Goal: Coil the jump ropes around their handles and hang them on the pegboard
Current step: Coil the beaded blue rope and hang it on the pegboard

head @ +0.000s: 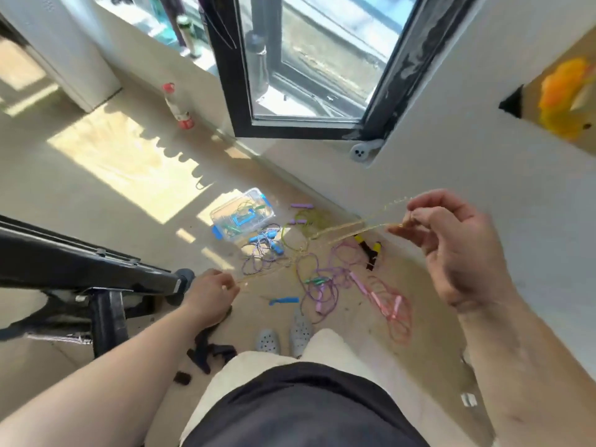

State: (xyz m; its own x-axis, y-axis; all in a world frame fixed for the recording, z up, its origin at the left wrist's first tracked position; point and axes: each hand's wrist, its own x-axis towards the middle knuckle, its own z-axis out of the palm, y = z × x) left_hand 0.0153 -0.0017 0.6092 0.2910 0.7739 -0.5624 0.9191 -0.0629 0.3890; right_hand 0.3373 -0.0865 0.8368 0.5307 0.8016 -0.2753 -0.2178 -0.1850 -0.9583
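Observation:
A thin yellow jump rope (342,229) stretches between my two hands above the floor. My right hand (451,250), raised at the right, pinches doubled strands of it. My left hand (211,293), lower at centre left, grips its other end. Below them lies a tangle of ropes: a purple rope (317,285), a pink rope with pink handles (392,306), a rope with blue handles (266,243), and black-and-yellow handles (367,248) by the wall. The pegboard (567,101), brown with an orange thing on it, hangs on the wall at the upper right.
A clear plastic box with blue clips (242,214) sits on the floor by the ropes. A black exercise machine frame (80,272) stands at the left. A red-capped bottle (177,108) stands near the window. My grey clogs (285,333) and black straps (209,350) are below.

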